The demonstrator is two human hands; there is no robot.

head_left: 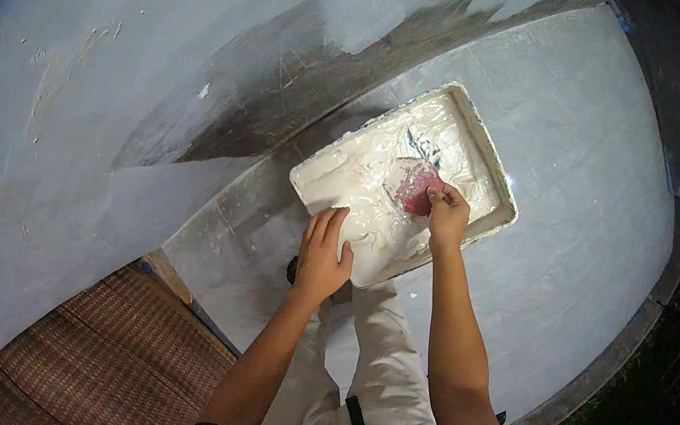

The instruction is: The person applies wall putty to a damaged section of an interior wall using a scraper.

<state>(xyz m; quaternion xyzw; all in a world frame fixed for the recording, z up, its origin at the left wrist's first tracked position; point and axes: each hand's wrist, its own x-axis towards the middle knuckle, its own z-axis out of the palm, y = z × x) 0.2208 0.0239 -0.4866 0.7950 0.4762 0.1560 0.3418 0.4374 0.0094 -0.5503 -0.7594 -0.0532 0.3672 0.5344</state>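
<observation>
A rectangular tray (508, 193) filled with cream-coloured wet paste sits in front of me. My right hand (447, 214) pinches a flat red scraper (415, 190), partly coated with paste, over the middle of the tray. At the tray's near-left edge is my left hand (323, 258), fingers stretched out and thumb apart, resting by the rim. Dark streaks show in the paste just beyond the scraper.
A pale wall (87, 29) with a grey unfinished band meets the light grey floor (579, 246). A woven brown mat (122, 338) lies at lower left. My legs (382, 349) are below the tray. A step edge (672, 259) drops to dark ground at right.
</observation>
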